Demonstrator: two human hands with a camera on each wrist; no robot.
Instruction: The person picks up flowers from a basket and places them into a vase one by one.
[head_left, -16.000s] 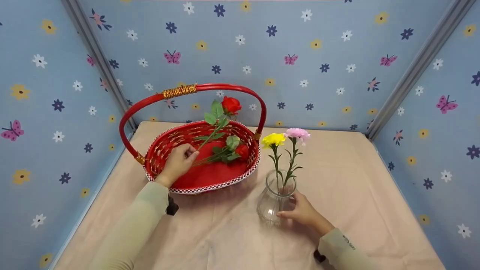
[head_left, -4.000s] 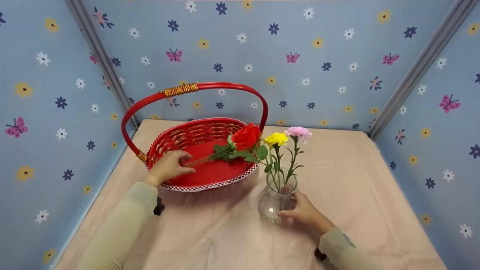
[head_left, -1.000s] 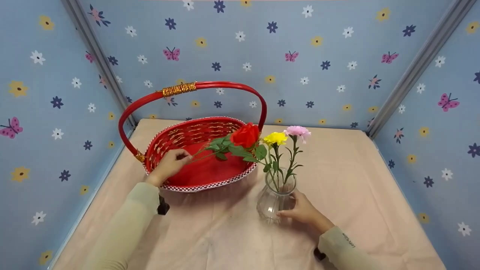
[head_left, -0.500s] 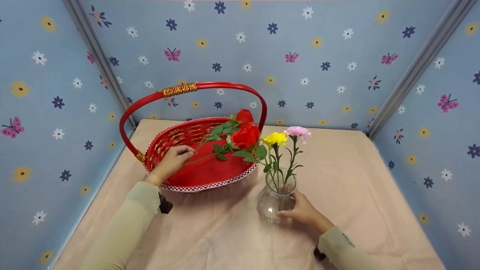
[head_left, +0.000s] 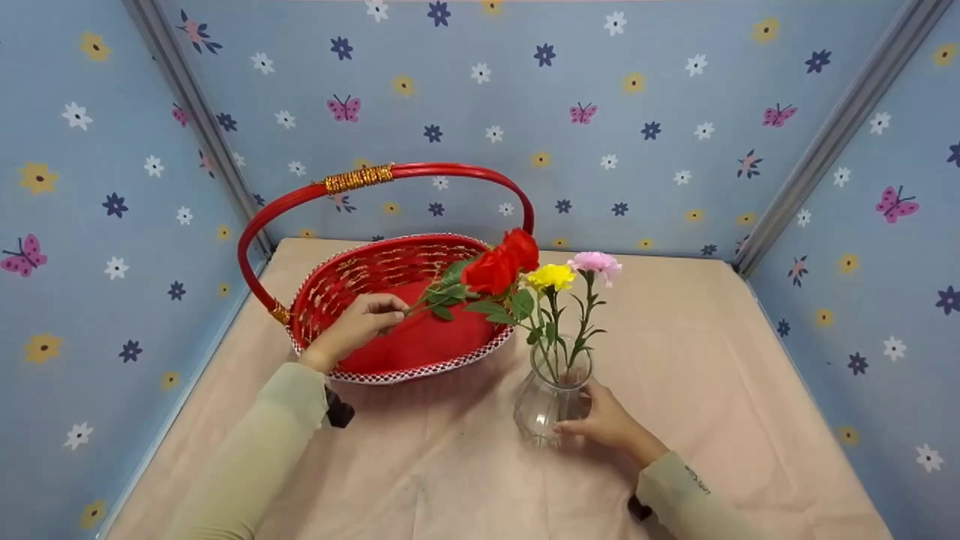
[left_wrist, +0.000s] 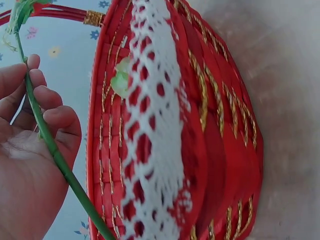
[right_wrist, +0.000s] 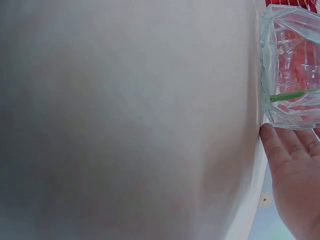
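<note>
My left hand (head_left: pixel 364 326) pinches the green stem of a red rose (head_left: pixel 523 246) above the red wicker basket (head_left: pixel 420 373). In the left wrist view, that stem (left_wrist: pixel 52 145) runs between thumb and fingers and across the palm. My right hand (head_left: pixel 611 426) holds the side of a clear glass vase (head_left: pixel 534 416) standing on the table. In the vase are a yellow carnation (head_left: pixel 551 277), a pink carnation (head_left: pixel 596 264) and a second red rose (head_left: pixel 489 272), which leans left over the basket rim and partly covers the held bloom. A stem end (right_wrist: pixel 287 96) shows through the glass.
The basket's tall red handle (head_left: pixel 457 172) arches over it, wrapped in gold cord. White lace trim (left_wrist: pixel 155 120) edges its rim. A pale pink cloth (head_left: pixel 690 337) covers the table, with blue patterned walls (head_left: pixel 660 165) on three sides.
The first rose went from my left hand into the vase. My left hand then took hold of the other rose in the basket, lifted it and moved it right. My right hand stayed on the vase.
</note>
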